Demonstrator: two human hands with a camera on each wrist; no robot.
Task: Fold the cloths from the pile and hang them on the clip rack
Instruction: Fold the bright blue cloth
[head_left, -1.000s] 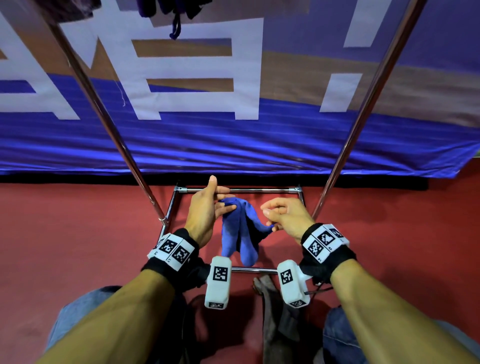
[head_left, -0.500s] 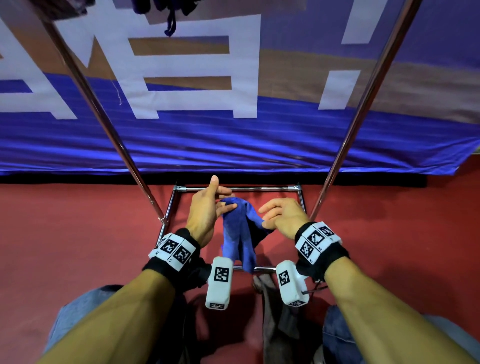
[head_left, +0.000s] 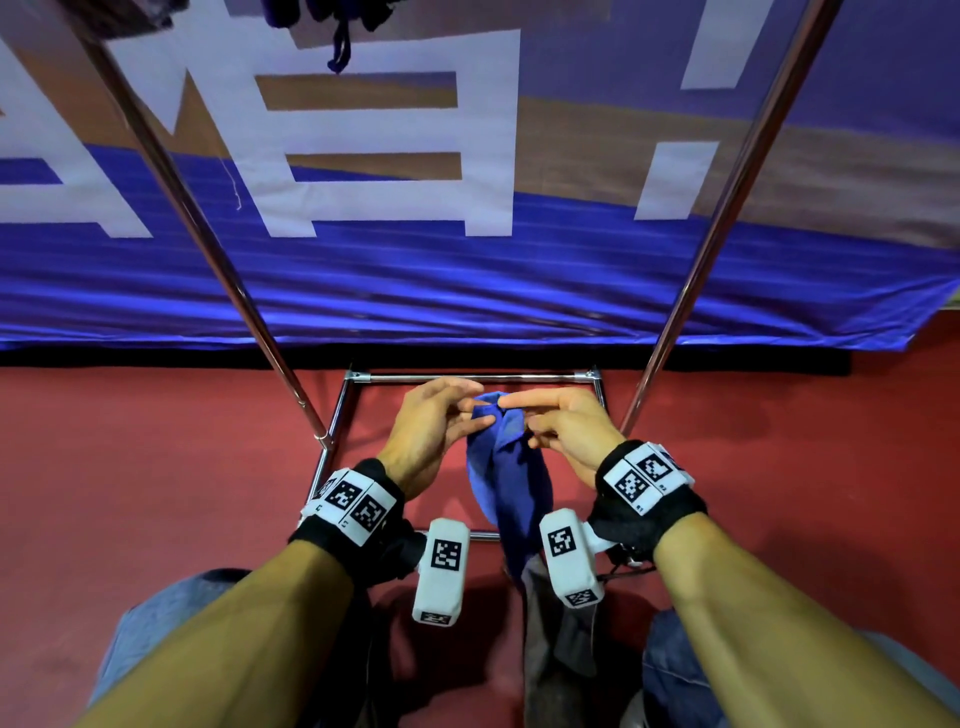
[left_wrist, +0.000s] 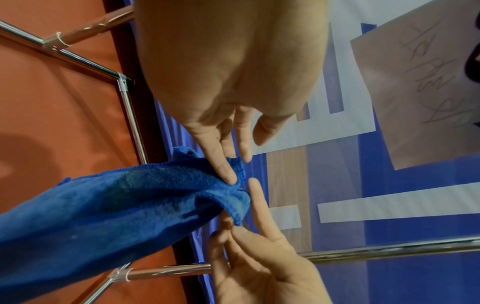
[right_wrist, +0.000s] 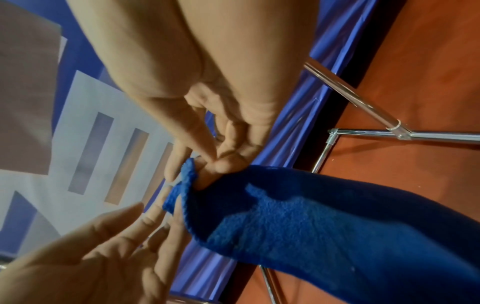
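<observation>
A blue fleecy cloth hangs bunched between my hands, above the red floor. My left hand pinches its top edge from the left; in the left wrist view a left fingertip presses into the cloth. From the right, my right hand pinches the same top corner, thumb and fingers closed on the cloth in the right wrist view. The hands nearly touch. Dark cloths hang from the rack at the top edge; the clips are out of view.
Two slanted chrome poles of the rack rise on either side, with its base frame on the floor under my hands. A grey cloth lies between my knees. A blue banner hangs behind.
My right hand has moved left up to the left hand and taken the cloth's top corner. The cloth now hangs narrower and longer between both hands.
</observation>
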